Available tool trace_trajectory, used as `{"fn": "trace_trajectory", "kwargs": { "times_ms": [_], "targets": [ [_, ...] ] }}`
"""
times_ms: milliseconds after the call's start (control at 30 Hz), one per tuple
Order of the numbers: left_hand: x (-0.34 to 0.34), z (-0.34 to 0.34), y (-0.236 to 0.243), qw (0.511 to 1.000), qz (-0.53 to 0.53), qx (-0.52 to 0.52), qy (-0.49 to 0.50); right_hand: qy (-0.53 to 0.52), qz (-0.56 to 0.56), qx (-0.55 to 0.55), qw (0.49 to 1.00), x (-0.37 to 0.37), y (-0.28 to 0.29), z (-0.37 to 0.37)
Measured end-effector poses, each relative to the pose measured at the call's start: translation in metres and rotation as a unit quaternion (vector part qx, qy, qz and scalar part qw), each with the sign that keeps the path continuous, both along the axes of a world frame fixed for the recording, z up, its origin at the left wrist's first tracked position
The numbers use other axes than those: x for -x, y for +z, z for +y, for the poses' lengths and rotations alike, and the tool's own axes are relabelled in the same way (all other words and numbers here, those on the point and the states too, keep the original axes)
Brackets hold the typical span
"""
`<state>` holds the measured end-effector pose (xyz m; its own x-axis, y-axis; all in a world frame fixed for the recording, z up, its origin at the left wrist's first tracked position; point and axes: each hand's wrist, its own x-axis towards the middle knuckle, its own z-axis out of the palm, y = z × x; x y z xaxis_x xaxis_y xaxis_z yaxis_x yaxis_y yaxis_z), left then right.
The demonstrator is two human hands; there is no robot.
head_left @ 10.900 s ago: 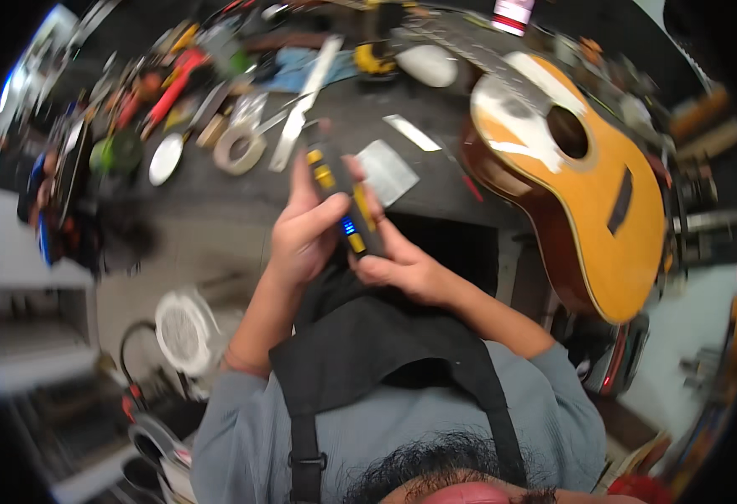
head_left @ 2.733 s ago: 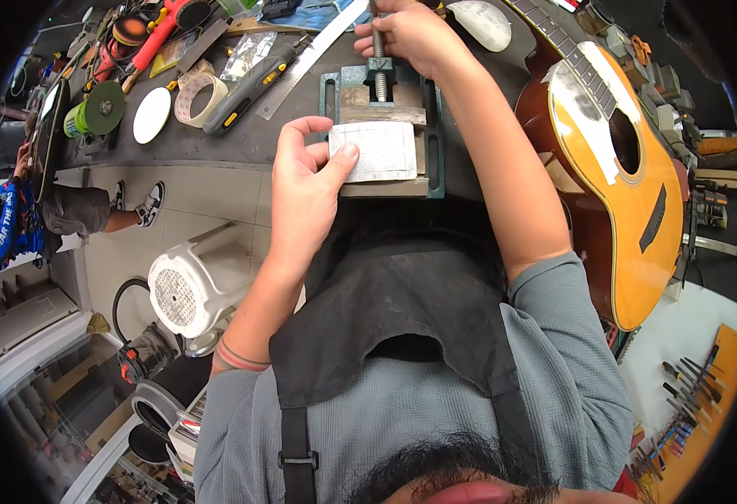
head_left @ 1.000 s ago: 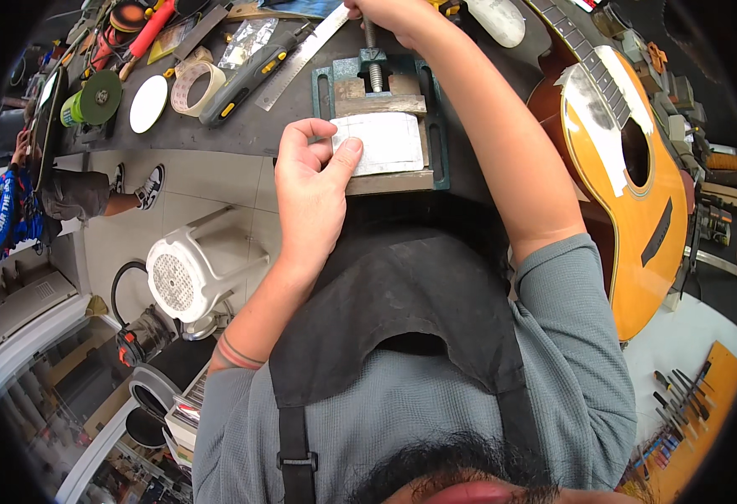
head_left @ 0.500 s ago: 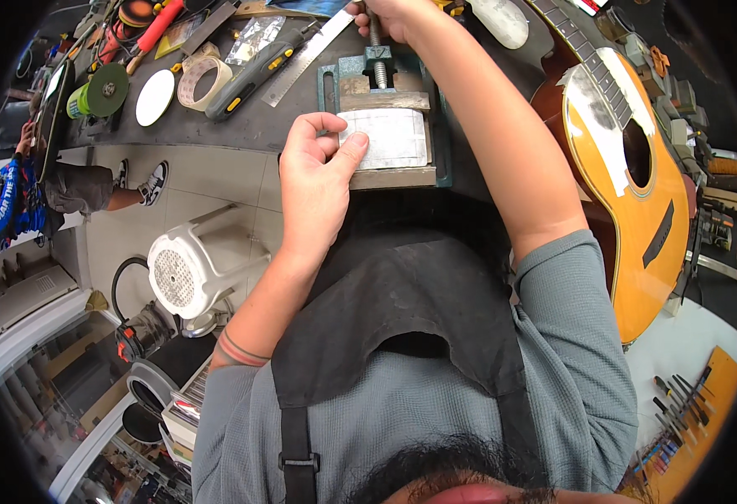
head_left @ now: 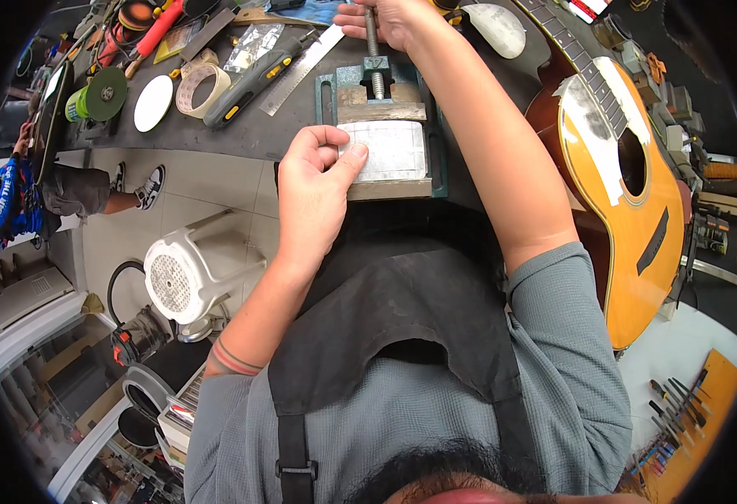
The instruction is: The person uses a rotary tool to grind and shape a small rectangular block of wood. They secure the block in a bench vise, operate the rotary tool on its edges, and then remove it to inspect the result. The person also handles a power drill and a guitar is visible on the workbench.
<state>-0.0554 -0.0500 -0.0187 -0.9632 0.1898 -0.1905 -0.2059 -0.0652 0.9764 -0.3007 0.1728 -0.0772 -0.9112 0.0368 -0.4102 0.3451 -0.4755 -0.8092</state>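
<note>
At the near edge of the dark worktop (head_left: 242,139), a pale metal plate (head_left: 389,149) is seen lying flat between the jaws of a green bench vise (head_left: 381,126), and its left edge is pinched by the thumb and curled fingers of the left hand (head_left: 318,189). Beyond the vise, its threaded screw (head_left: 373,50) is gripped by the right hand (head_left: 385,18), which is closed around the upper end at the picture's top edge. An acoustic guitar (head_left: 629,176) is laid to the right, while a steel ruler (head_left: 301,59), a tape roll (head_left: 199,86) and a white disc (head_left: 153,102) are spread to the left.
</note>
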Motion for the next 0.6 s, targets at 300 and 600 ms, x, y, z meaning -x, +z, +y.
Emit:
{"fn": "trace_trajectory", "kwargs": {
  "times_ms": [300,600],
  "targets": [
    [0.008,-0.010,-0.003,1.000,0.001,-0.003,-0.029,-0.040,0.075,-0.001,0.996,-0.003,-0.005,-0.011],
    [0.016,-0.020,0.003,0.994,-0.034,0.034,-0.097,-0.010,0.012,0.066,0.998,-0.021,0.012,-0.004]
  ]
}}
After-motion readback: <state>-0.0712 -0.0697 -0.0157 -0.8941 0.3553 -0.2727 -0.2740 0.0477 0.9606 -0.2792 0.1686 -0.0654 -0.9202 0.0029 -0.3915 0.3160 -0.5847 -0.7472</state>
